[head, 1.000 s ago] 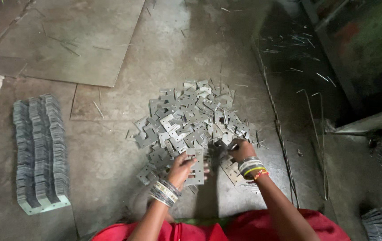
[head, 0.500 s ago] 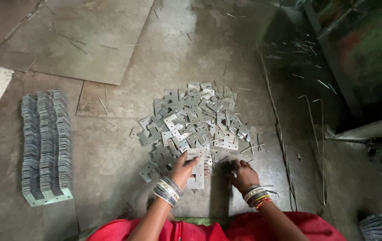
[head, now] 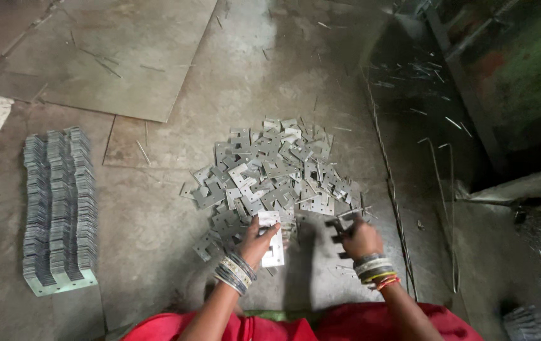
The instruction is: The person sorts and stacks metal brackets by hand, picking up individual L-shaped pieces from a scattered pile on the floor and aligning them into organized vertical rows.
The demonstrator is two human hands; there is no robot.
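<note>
Metal plates (head: 270, 173) lie in a loose grey heap on the concrete floor (head: 157, 208), straight ahead of both hands. At the heap's near edge the left hand (head: 259, 243) closes its grip on a small stack of plates (head: 275, 243), whose long axis points away from the person. The right hand (head: 359, 239), just beside the heap's right corner, is curled around a dark piece I cannot identify. Well apart to the left stand neat rows of plates (head: 59, 208).
</note>
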